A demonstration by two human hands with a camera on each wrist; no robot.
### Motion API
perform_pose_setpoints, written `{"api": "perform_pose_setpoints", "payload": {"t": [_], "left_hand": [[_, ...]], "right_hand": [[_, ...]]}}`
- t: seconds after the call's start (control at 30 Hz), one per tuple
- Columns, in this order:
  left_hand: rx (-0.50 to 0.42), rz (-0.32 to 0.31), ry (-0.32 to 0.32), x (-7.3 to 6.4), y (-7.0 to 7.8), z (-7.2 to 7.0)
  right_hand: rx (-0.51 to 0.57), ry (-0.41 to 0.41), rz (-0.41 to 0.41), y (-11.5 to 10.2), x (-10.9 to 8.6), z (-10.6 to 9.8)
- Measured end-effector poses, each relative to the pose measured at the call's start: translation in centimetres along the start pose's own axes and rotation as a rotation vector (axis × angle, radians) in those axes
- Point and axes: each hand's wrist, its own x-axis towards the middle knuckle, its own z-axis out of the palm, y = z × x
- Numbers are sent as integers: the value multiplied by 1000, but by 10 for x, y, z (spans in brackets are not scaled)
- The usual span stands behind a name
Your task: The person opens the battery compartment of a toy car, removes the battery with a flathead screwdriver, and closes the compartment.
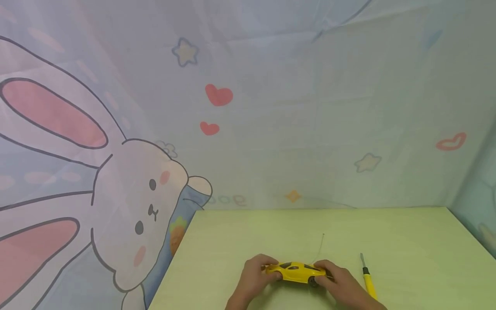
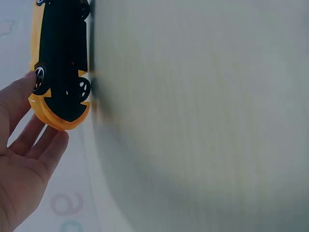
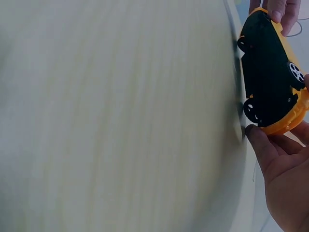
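Okay, left hand (image 1: 255,275) has thumb and fingers bent in on the nose end of the yellow toy car (image 1: 296,272), spread only about as far as the body; right hand (image 1: 342,282) pinches the tail end likewise, thumb by the rear wheel. From those fingertips pale tabletop (image 1: 232,234) stretches toward 12 o'clock up to the far edge, roomy that way, with the slanting side edges out at 9 and 3; tightest spot is 3 o'clock of the right hand, where a screwdriver (image 1: 369,282) lies near, yellow handle toward 5, tip toward 11. Car sits between the hands, left hand at its 9, right at its 3, nose toward 9. Thin antenna-like wire (image 1: 320,247) rises at about 1 o'clock from the car; where it joins is hidden. Head view gives roof, windows and near side; wrist views add the black underside (image 2: 62,53) and wheels, so car isn't flat on its wheels; can't tell if any wheel touches. Left wrist view has the car at 11 o'clock, thumb against a spoked wheel (image 2: 40,77), fingers under the nose. Right wrist view has it at 2, with left-hand fingertips also showing at the far end. Printed backdrop (image 1: 271,142) stands past the far edge, rabbit figure (image 1: 128,206) around 10 o'clock of the hands.
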Motion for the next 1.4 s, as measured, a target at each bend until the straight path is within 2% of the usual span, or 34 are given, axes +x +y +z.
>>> {"api": "perform_pose_setpoints", "payload": {"t": [0.13, 0.3, 0.5, 0.77, 0.9, 1.03, 1.13, 1.4], "left_hand": [[-36, -17, 8, 0, -3, -1], [-54, -32, -27, 1, -9, 0], [-28, 6, -56, -1, -9, -1], [34, 44, -44, -2, -9, -1], [64, 58, -30, -1, -9, -2], [62, 54, -23, 0, -9, -3], [60, 57, -22, 1, -9, -3], [63, 68, -27, 1, -6, -4]], "right_hand": [[19, 9, 27, 0, 0, 1], [16, 66, 50, 0, 1, 6], [21, 113, 53, -3, 1, 7], [62, 158, 36, -5, -2, 7], [28, 185, 27, -5, -1, 7], [-40, 197, -8, -4, 0, 6], [-68, 196, -63, -3, 0, 5], [-76, 243, -128, -3, -2, 5]]}}
